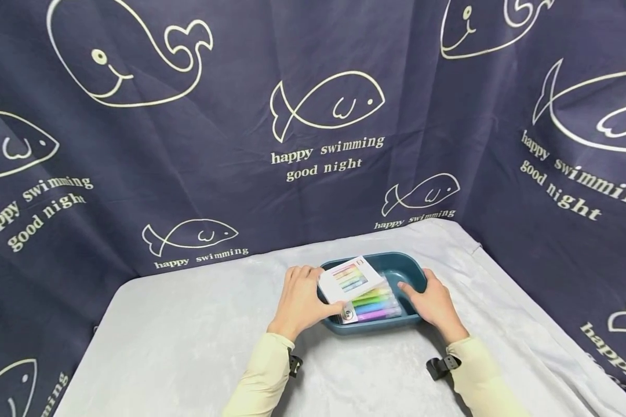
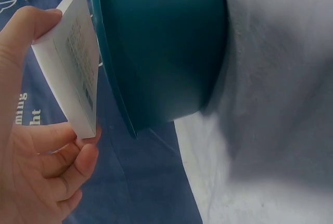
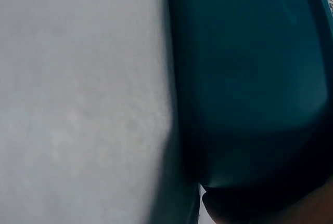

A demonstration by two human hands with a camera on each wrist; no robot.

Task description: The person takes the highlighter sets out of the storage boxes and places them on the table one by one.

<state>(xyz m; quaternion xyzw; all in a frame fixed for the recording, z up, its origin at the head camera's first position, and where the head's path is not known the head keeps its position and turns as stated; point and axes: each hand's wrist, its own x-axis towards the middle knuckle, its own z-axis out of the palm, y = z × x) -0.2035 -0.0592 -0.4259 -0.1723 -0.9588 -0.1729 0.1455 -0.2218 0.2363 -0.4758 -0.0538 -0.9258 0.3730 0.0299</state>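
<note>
A teal plastic basin [image 1: 367,329] stands on the covered table, with a clear pack of colored markers [image 1: 377,306] inside it. My left hand [image 1: 301,302] grips a flat white box [image 1: 350,278] with a picture of colored pens on its face. That box is tilted over the basin's left side, above the marker pack. In the left wrist view, thumb and fingers hold the white box [image 2: 73,65] by opposite edges, beside the basin's rim. At the basin's right end, my right hand [image 1: 438,304] grips the rim with the thumb inside. The right wrist view shows mostly the basin's outer wall [image 3: 250,78].
A pale grey cloth [image 1: 188,336] covers the table. Dark blue curtains [image 1: 313,202] with white fish and whale drawings hang behind it and along both sides. Black bands [image 1: 442,366] are strapped at both wrists over cream sleeves.
</note>
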